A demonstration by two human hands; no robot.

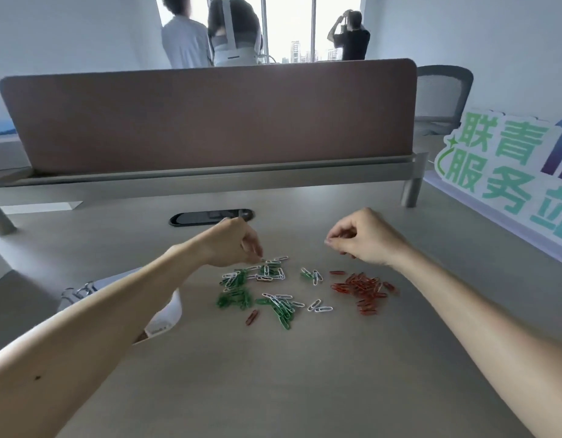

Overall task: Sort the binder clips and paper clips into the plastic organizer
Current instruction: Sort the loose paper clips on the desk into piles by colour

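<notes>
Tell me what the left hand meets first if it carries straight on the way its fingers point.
The left hand aims its fingers down-right; first in line is the white clip at their tips, edge of the white-and-green pile. Whether they already touch it is unclear.

The paper clips lie loose on the desk in front of me, partly sorted by colour. The red clips (365, 290) form a flat pile to my right, with one strayed pair (251, 317) nearer me, by the green. The green clips (233, 300) and white clips (275, 273) are tangled in several clusters at the centre, and two white ones (319, 306) lie apart. The white organizer (166, 314) sits to my left, mostly hidden under my forearm (121, 298). The wire handles of the binder clips (82, 289) show at its far end.
</notes>
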